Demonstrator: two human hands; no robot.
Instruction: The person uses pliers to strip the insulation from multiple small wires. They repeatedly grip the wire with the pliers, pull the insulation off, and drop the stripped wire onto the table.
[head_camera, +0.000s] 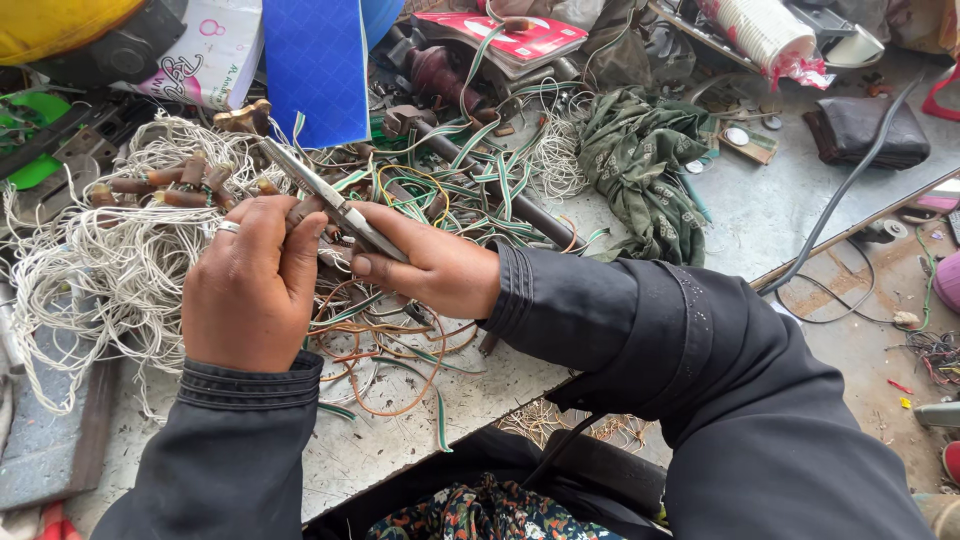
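Head view: the right hand grips metal pliers, fingers closed round the handles, while the left hand closes on a small brown part at the pliers, likely steadying it. Tangled white wire crowds left of the fingers; bare table lies right.

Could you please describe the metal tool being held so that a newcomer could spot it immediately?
Start at the big heap of white twisted wire on the workbench. Just right of it, the left hand and right hand meet around grey metal pliers, the only bare-steel tool pointing up-left.
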